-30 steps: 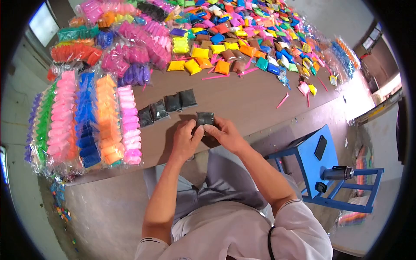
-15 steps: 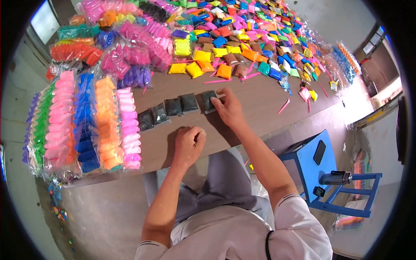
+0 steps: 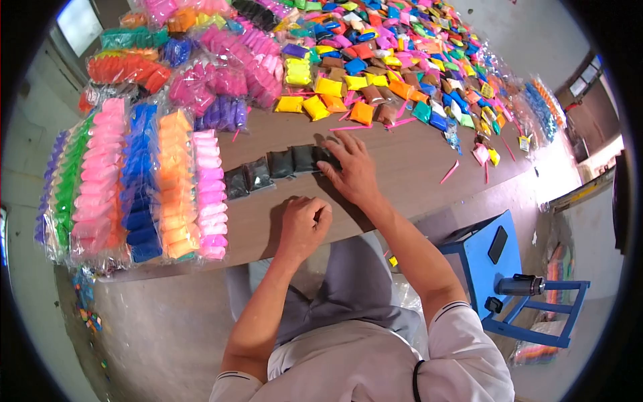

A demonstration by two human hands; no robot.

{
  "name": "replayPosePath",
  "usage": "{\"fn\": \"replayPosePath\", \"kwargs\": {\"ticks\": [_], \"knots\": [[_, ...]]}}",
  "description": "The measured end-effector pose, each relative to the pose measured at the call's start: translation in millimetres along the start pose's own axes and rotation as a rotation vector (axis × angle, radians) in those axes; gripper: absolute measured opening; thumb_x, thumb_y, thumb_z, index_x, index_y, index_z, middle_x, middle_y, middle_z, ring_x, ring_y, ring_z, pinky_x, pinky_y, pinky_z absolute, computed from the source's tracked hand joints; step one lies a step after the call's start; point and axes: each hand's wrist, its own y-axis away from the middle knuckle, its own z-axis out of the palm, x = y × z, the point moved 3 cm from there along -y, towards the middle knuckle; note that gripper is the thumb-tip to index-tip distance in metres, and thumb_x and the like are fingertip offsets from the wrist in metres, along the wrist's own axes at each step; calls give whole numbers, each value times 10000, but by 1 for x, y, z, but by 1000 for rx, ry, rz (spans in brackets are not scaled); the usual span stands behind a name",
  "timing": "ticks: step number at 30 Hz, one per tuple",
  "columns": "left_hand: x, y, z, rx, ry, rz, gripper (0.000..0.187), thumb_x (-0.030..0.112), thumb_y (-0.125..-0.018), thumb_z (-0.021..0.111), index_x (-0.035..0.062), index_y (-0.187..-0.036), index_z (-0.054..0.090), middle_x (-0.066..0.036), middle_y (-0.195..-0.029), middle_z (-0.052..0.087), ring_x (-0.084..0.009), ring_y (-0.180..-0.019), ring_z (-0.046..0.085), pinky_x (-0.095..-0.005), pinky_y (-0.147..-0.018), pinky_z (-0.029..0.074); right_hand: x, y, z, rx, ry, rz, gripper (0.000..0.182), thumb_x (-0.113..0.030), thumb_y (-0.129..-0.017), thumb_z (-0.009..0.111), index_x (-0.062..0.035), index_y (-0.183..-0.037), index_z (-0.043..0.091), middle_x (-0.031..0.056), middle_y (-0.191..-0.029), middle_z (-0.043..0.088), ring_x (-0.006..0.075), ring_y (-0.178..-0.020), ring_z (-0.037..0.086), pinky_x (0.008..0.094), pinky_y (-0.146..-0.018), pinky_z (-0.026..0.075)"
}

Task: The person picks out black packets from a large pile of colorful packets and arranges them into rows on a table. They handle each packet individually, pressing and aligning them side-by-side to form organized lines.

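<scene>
Small black packets (image 3: 280, 163) in clear wrapping lie in a slightly curved row on the brown table. At the right end of this row, my right hand (image 3: 353, 171) spans the last black packet (image 3: 326, 158), thumb over its lower part and fingers at its upper right edge. That packet sits right against its neighbour and is partly hidden by the hand. My left hand (image 3: 303, 224) rests near the front edge of the table as a loose fist, below the row, with nothing showing in it.
Bagged stacks of coloured packets (image 3: 140, 181) stand at the left, more bags (image 3: 214, 80) behind them. A big heap of loose coloured packets (image 3: 395, 60) covers the table's back. To the right is a blue stool (image 3: 492, 268) with a phone (image 3: 497, 244) and a flask (image 3: 521, 285).
My right hand has slid the last black packet left, closing the gap to the row. My left hand stays a fist near the table edge. The view has turned slightly.
</scene>
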Motion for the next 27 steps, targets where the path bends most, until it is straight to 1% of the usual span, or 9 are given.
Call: {"fn": "replayPosePath", "kwargs": {"ticks": [1, 4, 8, 13, 17, 19, 22, 25, 27], "knots": [[0, 0, 1, -3, -5, 4, 123, 155, -869, 636, 34, -861, 648, -133, -777, 626, -328, -770, 582, -420, -745, 450, -4, -1, 1, -54, -11, -88, 384, -215, -838, 738, -81, -1185, 639, 170, -1287, 570, 364, -1231, 505, 470, -928, 452], [-2, 0, 2, 11, 3, 31, 120, 154, -868, 635, 36, -851, 646, -126, -753, 615, -321, -750, 576, -420, -735, 442, 6, 1, 13, -182, 5, -76, 391, -231, -851, 725, -86, -1202, 635, 157, -1317, 563, 390, -1249, 495, 461, -950, 450], [1, -1, 0, 16, -10, 33, 120, 154, -866, 635, 38, -835, 639, -125, -736, 606, -320, -739, 575, -421, -738, 440, 14, 0, 17, -211, -80, -36, 389, -271, -893, 684, -91, -1233, 625, 143, -1363, 544, 406, -1286, 469, 483, -1003, 415], [2, -1, 0, 37, -3, 76, 75, 101, -835, 624, 55, -779, 602, -90, -682, 603, -298, -704, 579, -425, -738, 425, -3, -22, 15, -222, 20, -111, 451, -390, -973, 556, -101, -1318, 579, 147, -1425, 516, 394, -1373, 407, 512, -1071, 339], [-2, -1, 2, 48, 0, 94, 57, 87, -819, 623, 61, -773, 600, -86, -688, 609, -298, -706, 582, -424, -743, 423, -19, -48, 33, -281, 16, -243, 494, -438, -965, 550, -86, -1311, 571, 148, -1408, 528, 377, -1359, 424, 499, -1065, 345], [1, -2, 0, 41, -3, 104, 49, 80, -815, 620, 65, -774, 598, -86, -695, 615, -297, -712, 585, -424, -741, 420, -27, -54, 46, -439, 35, -254, 547, -470, -979, 530, -63, -1344, 542, 153, -1418, 528, 364, -1348, 448, 497, -1105, 316], [0, -1, 0, 45, 30, 99, 41, 72, -810, 617, 65, -776, 597, -88, -695, 616, -299, -714, 586, -425, -738, 416, -24, -45, 60, -465, 34, -272, 533, -497, -960, 529, -37, -1223, 589, 136, -1300, 599, 333, -1259, 518, 482, -1050, 359], [0, 0, 1, 65, 35, 99, 39, 66, -806, 614, 64, -772, 596, -92, -685, 609, -302, -711, 584, -427, -728, 412, -23, -35, 56, -356, 63, -281, 535, -496, -962, 526, -31, -1218, 587, 149, -1282, 608, 341, -1238, 533, 488, -1058, 356], [1, 0, 1, 61, 27, 103, 42, 64, -805, 612, 62, -766, 594, -95, -678, 602, -305, -711, 584, -429, -724, 411, -26, -32, 51, -393, 77, -259, 544, -500, -963, 524, -28, -1227, 580, 155, -1294, 602, 344, -1246, 529, 494, -1060, 354]]}}
